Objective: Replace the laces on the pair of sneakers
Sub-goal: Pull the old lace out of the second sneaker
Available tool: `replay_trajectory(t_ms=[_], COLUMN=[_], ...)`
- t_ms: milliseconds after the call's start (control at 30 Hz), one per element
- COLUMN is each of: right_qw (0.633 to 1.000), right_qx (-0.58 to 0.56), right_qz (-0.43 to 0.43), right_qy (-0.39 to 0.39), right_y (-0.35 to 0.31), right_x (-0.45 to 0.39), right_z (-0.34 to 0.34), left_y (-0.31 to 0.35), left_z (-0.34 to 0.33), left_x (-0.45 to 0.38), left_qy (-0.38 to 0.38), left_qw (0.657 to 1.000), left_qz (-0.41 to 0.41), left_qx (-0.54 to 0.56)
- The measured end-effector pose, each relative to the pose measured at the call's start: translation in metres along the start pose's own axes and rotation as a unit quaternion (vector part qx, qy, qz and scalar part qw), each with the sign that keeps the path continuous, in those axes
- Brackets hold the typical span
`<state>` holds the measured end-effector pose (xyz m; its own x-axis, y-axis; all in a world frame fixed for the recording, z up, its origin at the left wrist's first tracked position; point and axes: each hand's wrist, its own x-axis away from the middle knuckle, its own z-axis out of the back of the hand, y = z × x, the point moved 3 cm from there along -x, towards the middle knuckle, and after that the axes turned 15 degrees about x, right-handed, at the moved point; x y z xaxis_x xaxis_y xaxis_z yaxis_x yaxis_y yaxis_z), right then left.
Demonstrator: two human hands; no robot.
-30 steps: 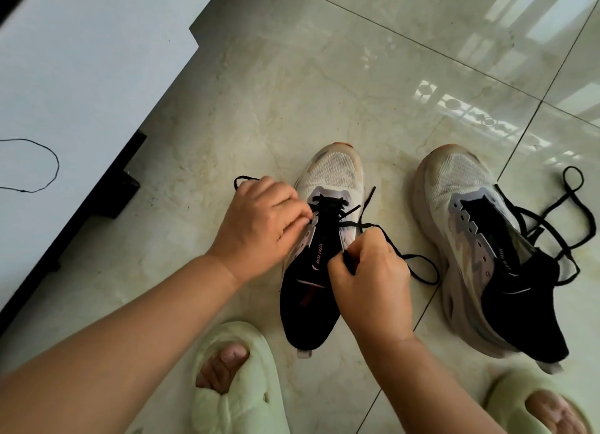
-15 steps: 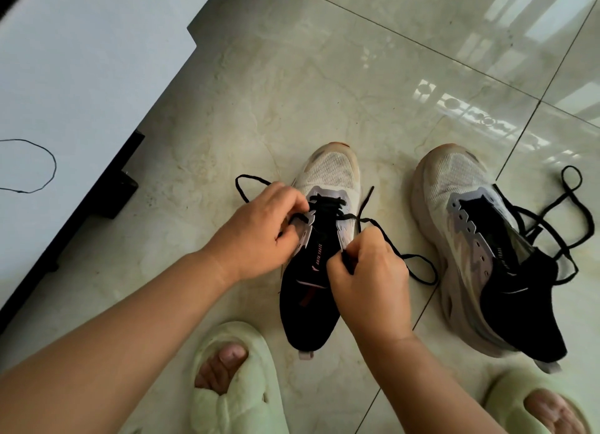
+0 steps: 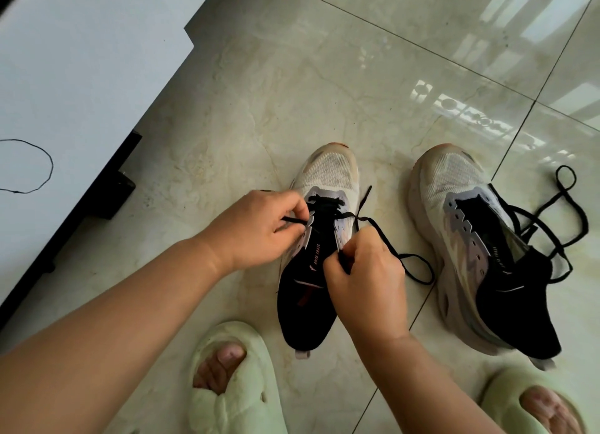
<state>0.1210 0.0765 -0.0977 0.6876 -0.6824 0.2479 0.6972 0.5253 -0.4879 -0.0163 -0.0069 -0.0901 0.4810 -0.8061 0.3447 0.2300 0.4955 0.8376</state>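
Head view looks down on the left sneaker, standing on the floor with only its front eyelets threaded. At the sneaker's left eyelet row, the left hand pinches one end of the black lace in curled fingers. At its right eyelet row, the right hand is clenched around the other run, wrist bent down; slack loops just beside the sneaker's right flank. Thin and limp, the lace probably feeds best gripped close to its stiff tip. The right sneaker lies beside it, unlaced, a loose lace trailing past it.
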Motion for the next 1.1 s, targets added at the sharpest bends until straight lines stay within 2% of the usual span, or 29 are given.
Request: replay_trajectory(t_ms=[100,200,333,467,600,667,800,867,967,1100], right_qw=[1.0,1.0,1.0,1.0,0.999,0.999,0.998,0.999,0.998,0.997], right_qx=[0.003,0.006,0.006,0.013,0.038,0.041,0.044,0.026,-0.013,0.029], right_qz=[-0.001,0.002,0.004,0.013,0.033,0.032,0.027,0.025,0.044,0.07], right_qy=[-0.001,-0.004,-0.009,-0.009,0.002,0.0,-0.023,-0.007,0.045,0.002], right_y=[0.0,-0.001,-0.001,-0.002,-0.005,-0.006,-0.005,-0.005,-0.006,-0.004], right_x=[0.0,0.0,0.0,0.0,-0.002,-0.005,-0.007,-0.006,-0.015,-0.035], right_z=[0.0,0.0,0.0,0.002,0.004,0.005,0.006,0.009,0.016,0.016], left_y=[-0.003,-0.008,-0.01,-0.01,-0.003,-0.001,-0.011,-0.015,-0.009,0.003], left_z=[0.003,0.002,-0.002,0.001,-0.001,-0.006,0.0,0.005,0.006,-0.011], left_x=[0.001,0.002,0.002,0.007,0.013,0.013,0.008,0.007,0.011,0.02], left_qy=[0.032,0.079,0.096,0.11,0.12,0.112,0.138,0.136,0.132,0.076], left_qw=[0.998,0.995,0.991,0.993,0.98,0.981,0.988,0.989,0.988,0.989], left_qz=[0.009,0.017,0.017,-0.007,-0.079,-0.077,-0.007,0.013,-0.021,-0.037], left_qx=[0.052,0.053,0.091,0.036,-0.137,-0.137,-0.071,-0.064,-0.076,-0.121])
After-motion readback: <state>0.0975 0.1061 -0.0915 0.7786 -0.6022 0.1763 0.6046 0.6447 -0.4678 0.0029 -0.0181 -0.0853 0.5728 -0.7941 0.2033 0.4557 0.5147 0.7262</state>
